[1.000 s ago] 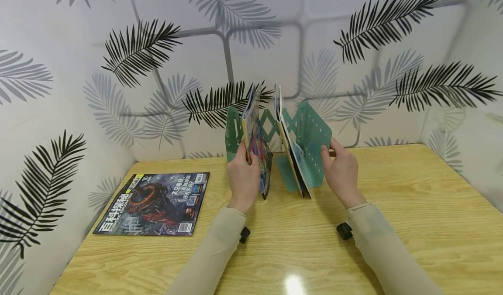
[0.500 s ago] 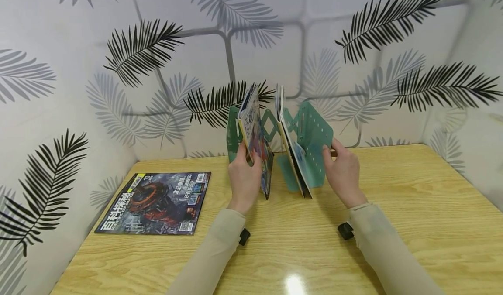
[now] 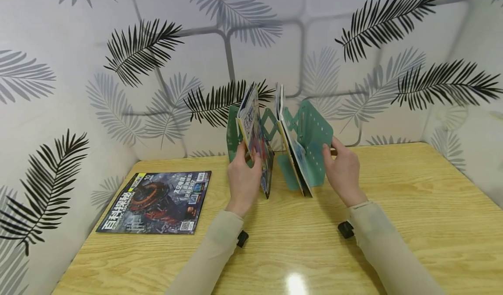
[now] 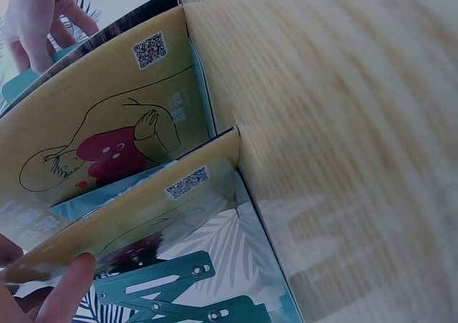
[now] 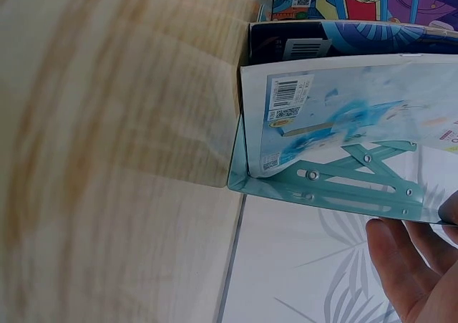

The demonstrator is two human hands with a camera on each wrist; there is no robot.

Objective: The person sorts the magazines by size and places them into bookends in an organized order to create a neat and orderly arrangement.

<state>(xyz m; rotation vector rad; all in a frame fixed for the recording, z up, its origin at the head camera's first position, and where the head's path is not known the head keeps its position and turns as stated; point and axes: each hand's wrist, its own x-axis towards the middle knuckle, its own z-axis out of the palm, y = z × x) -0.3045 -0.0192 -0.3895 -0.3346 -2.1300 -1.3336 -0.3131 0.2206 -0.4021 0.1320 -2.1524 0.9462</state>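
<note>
Over the last second, the top of the left magazine [image 3: 253, 129] had tipped a little towards the left end of the rack [image 3: 317, 131]; the gap to the right magazines [image 3: 292, 153] therefore seemed wider. The left hand [image 3: 244, 177] pinched this magazine, which stood inside the rack. The right hand [image 3: 342, 168] stayed gripping the rack's right plate. The flat magazine [image 3: 157, 203] had remained on the table [image 3: 408, 186].
</note>
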